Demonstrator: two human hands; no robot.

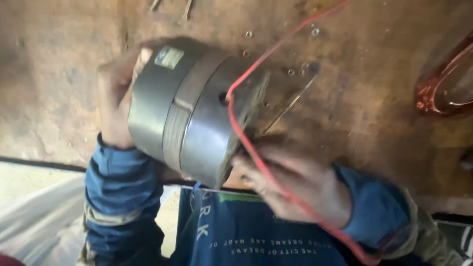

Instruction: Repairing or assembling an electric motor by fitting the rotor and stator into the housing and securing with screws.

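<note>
Head view: both hands, left [116, 98] and right [290, 182], are clamping the motor [192, 113] ends above the worktop [374, 98]; looking heavy, rigid, slick.

Your left hand [116, 98] and right hand [290, 180] flank the motor housing [189, 111], held tilted above the table [374, 98]. A wire [246, 143] leaves its right face and crosses your right hand. Small screws [290, 71] lie on the table behind; a transparent vessel [446, 91] stands far right.

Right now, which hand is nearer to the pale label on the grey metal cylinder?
Left. The left hand holds the cylinder, fingertips beside the label; the right hand is at the opposite end, by the red wire.
</note>
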